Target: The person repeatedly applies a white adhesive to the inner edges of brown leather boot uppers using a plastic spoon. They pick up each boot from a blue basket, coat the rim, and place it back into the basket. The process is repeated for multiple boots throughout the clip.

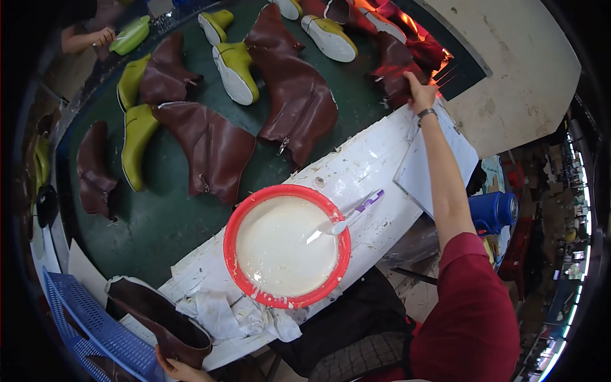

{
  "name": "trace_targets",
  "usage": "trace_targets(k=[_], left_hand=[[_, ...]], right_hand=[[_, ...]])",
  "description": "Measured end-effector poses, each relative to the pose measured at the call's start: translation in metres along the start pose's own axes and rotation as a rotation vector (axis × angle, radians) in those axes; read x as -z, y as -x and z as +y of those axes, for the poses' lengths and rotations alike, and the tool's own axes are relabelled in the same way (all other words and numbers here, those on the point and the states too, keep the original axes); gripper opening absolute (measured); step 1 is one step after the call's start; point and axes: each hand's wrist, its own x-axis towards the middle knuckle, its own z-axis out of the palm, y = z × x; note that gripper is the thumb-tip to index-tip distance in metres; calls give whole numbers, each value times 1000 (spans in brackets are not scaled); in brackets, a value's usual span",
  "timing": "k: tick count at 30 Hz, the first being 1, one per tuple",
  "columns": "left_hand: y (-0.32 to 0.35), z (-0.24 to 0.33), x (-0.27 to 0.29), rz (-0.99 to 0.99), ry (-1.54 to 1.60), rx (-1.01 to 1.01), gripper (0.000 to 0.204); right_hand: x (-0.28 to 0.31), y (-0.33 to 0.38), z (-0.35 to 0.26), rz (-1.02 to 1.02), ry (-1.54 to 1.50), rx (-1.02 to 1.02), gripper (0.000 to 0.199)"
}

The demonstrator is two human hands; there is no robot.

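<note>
At the lower left my left hand point(180, 370) is closed on a brown boot upper point(156, 312), its opening facing up. My right hand point(421, 95) reaches to the far right, fingers closed on the edge of another brown leather boot upper point(393, 69) beside an orange glow. Between my arms a red basin point(230, 245) holds milky white liquid. A brush with a purple handle point(369, 201) leans over its rim, its head partly in the liquid. Several brown boot uppers, one of them zipped point(207, 153), lie on the green conveyor belt point(172, 226).
Yellow-green shoe lasts with white soles point(237, 73) lie among the uppers. A white ledge point(375, 153) carries crumpled cloth point(219, 315) and a notebook point(407, 175). A blue basket point(95, 318) stands left, a blue jug point(493, 212) right. Another person's hand point(102, 37) holds a green bowl point(132, 35).
</note>
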Motion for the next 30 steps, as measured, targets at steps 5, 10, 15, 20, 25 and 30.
trace_targets(k=[5, 10, 15, 20, 25, 30], left_hand=[[-1, -7, 2, 19, -38, -21, 35], [-1, -8, -2, 53, -68, -13, 33], [-2, -3, -3, 40, -111, -121, 42], [2, 11, -9, 59, -117, -101, 52], [3, 2, -4, 73, -98, -73, 37], [3, 4, -8, 72, 4, 47, 36]], right_hand=[[12, 9, 17, 102, -112, 186, 101], [2, 3, 40, 207, -172, 299, 90], [-6, -6, 54, 215, -144, 291, 82], [-7, -9, 60, 248, -188, 371, 69], [-11, -7, 59, 246, -180, 372, 63], [-4, -19, 68, 267, -155, 388, 63]])
